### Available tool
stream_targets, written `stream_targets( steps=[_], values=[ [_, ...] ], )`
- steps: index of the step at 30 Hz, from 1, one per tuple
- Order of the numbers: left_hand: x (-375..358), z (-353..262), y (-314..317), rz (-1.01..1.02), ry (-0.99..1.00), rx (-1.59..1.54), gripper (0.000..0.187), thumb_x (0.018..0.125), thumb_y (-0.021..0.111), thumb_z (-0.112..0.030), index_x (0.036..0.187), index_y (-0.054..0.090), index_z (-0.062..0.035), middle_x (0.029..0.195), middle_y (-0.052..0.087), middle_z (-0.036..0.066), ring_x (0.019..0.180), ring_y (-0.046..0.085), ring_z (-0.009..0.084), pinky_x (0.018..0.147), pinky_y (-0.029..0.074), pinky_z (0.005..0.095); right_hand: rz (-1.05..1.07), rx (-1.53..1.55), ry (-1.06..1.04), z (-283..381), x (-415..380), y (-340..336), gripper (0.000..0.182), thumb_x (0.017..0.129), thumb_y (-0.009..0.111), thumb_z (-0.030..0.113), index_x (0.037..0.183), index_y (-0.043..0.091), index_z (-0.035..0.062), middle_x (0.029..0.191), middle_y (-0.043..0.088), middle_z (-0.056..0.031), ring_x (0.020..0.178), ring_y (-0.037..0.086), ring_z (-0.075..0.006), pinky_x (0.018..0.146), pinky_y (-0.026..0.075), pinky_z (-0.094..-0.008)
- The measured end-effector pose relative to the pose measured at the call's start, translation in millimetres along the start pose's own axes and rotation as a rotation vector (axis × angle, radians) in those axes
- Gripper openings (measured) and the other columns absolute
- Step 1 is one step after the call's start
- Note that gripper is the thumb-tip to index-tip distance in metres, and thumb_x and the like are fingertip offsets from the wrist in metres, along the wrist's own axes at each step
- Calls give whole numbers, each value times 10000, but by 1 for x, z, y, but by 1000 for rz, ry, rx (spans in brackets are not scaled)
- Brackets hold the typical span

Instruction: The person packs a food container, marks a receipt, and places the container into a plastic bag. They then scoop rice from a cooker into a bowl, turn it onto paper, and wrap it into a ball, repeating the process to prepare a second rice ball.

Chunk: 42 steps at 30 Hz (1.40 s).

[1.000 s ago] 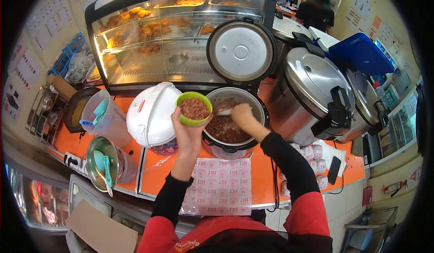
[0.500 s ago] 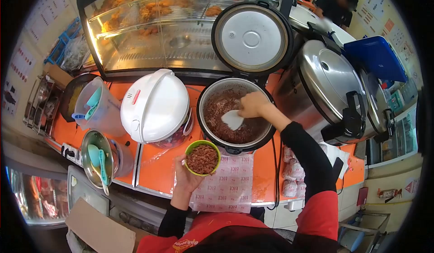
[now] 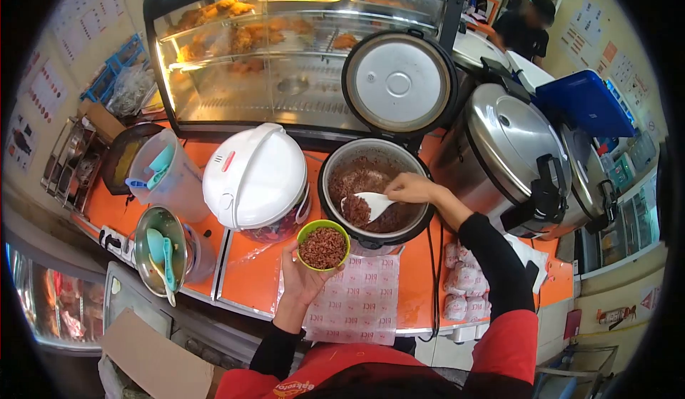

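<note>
My left hand [image 3: 298, 283] cups a small lime-green bowl [image 3: 347, 248] from below and the side. Reddish-brown rice [image 3: 322, 246] fills it to about the rim. My right hand [image 3: 415, 187] grips the handle of a white rice paddle [image 3: 379, 202] over the open rice cooker [image 3: 412, 162]. A clump of the same rice [image 3: 354, 211] sits on the paddle's blade, inside the pot. More rice lines the pot's bottom and walls. The cooker's hinged lid [image 3: 398, 89] stands raised behind it. Below the bowl and cooker lies printed wrapping paper [image 3: 357, 303].
A white lidded cooker [image 3: 250, 178] stands left of the open one, a large steel cooker [image 3: 510, 142] right. Several wrapped packets [image 3: 465, 283] lie at the counter's front right. Behind is a glass food case [image 3: 292, 106]. A steel bowl [image 3: 141, 242] holds teal utensils. Another person [image 3: 519, 32] stands far right.
The paddle has turned, its blade now pointing left and carrying a clump of rice. My right hand has shifted slightly right and down. My left hand still holds the bowl.
</note>
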<state>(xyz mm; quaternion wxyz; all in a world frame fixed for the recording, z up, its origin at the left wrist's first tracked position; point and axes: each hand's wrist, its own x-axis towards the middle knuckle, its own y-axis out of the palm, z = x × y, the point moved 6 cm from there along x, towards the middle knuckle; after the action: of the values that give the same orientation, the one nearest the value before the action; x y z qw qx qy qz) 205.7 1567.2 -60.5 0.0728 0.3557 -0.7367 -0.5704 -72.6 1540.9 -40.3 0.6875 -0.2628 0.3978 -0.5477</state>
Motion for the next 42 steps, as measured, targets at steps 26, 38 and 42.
stream_targets(
  steps=[26, 38, 42],
  values=[
    [101, -16, 91, 122, 179, 220, 518, 902, 423, -477, 1248, 372, -95, 1249, 436, 124, 1155, 462, 266, 911, 459, 473, -769, -297, 210, 113, -125, -77, 230, 834, 477, 270, 821, 532, 47, 651, 606, -183, 644, 617, -348, 578, 473, -476],
    [48, -50, 72, -33, 377, 137, 567, 877, 421, -495, 1259, 376, -79, 1253, 448, 146, 1152, 469, 287, 905, 452, 471, -314, -755, 398, 58, -32, -55, 199, 708, 656, 277, 780, 695, 95, 774, 670, -105, 776, 660, -246, 677, 518, -371],
    [32, -48, 65, -65, 359, 113, 579, 864, 421, -493, 1270, 387, -82, 1254, 460, 139, 1139, 483, 285, 878, 464, 453, -366, -1031, 207, 31, 51, 29, 99, 752, 590, 173, 703, 676, 165, 697, 657, -41, 649, 636, -184, 538, 415, -336]
  ],
)
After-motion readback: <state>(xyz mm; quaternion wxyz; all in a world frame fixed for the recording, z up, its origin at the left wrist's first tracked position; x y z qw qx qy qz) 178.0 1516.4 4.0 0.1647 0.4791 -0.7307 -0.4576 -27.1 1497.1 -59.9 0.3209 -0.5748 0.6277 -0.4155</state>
